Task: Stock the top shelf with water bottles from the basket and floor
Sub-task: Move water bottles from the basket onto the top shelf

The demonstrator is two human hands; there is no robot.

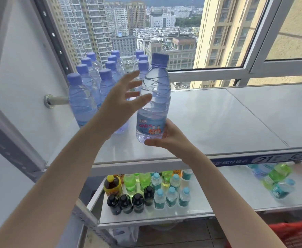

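Observation:
A clear water bottle [153, 97] with a purple cap and blue label stands upright over the white top shelf [218, 122]. My right hand [168, 136] grips its base from the right and below. My left hand [123, 101] is spread with straight fingers just left of the bottle's upper body, its fingertips at or near the plastic. Behind the left hand, several matching purple-capped bottles [82, 97] stand in rows at the shelf's left end. The red basket [295, 233] shows at the bottom right corner.
The lower shelf [227, 203] holds several dark, green, yellow and teal-labelled drink bottles [146, 190]; a few lie tumbled at its right [279, 179]. A window frame [209, 72] runs behind the top shelf. A metal upright [14, 136] stands at the left.

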